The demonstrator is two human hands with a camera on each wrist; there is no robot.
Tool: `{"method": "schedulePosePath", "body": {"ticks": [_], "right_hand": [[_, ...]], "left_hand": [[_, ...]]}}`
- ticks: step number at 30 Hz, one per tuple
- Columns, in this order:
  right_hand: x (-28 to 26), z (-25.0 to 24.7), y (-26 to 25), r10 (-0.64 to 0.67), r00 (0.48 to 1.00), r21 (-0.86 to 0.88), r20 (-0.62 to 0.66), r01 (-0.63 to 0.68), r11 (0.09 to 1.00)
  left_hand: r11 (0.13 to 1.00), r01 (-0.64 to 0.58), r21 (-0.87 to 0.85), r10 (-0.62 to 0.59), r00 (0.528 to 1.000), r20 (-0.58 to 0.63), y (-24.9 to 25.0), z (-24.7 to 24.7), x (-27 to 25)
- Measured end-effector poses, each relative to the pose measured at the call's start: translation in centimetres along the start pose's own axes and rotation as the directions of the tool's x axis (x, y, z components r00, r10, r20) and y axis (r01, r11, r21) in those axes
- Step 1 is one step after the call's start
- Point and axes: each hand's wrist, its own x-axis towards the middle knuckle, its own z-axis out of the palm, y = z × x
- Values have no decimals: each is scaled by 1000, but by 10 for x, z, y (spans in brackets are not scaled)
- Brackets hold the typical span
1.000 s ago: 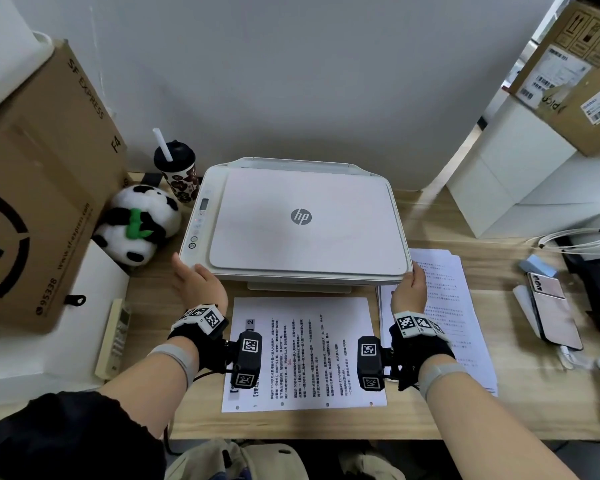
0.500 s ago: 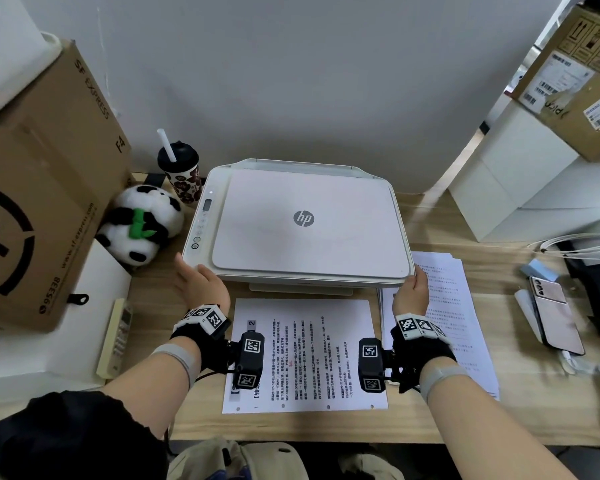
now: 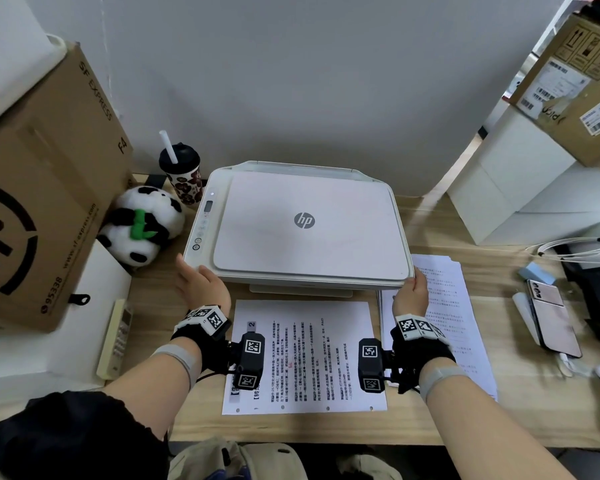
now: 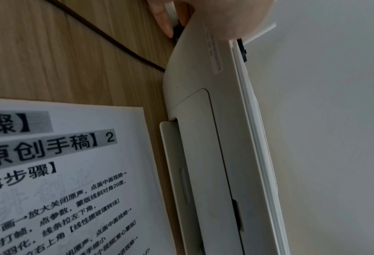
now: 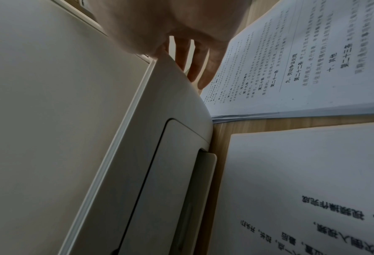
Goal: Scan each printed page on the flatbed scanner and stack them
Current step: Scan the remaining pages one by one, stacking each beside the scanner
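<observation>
The left hand (image 3: 201,285) cups the front-left corner of the one scanner (image 3: 302,223), fingers curled under its edge in the left wrist view; the right hand (image 3: 409,294) holds the front-right corner, with its fingers (image 5: 194,65) straight down the side. The scanner's lid is shut, and it sits mid-counter (image 3: 430,220) against the wall. One printed page (image 3: 303,355) lies face up just in front of it, between the two wrists. A stack of printed pages (image 3: 447,306) lies to its right, touching the right hand. On the left stand one plush panda (image 3: 142,225), one lidded cup (image 3: 181,174) with a straw and one cardboard box (image 3: 45,188). One phone (image 3: 551,317) lies far right.
</observation>
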Motion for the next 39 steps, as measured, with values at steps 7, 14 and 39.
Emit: {"method": "schedulePosePath", "body": {"ticks": [7, 14, 39], "right_hand": [[-4, -2, -5, 1, 1000, 3, 8, -1, 1000], [-6, -3, -6, 2, 1000, -2, 7, -2, 1000], [-4, -20, -39, 88, 990, 211, -112, -63, 976]], "left_hand": [[1000, 16, 2, -16, 1000, 11, 3, -3, -2], [999, 36, -33, -34, 998, 53, 3, -8, 1], [962, -213, 170, 104, 864, 492, 94, -30, 72]]}}
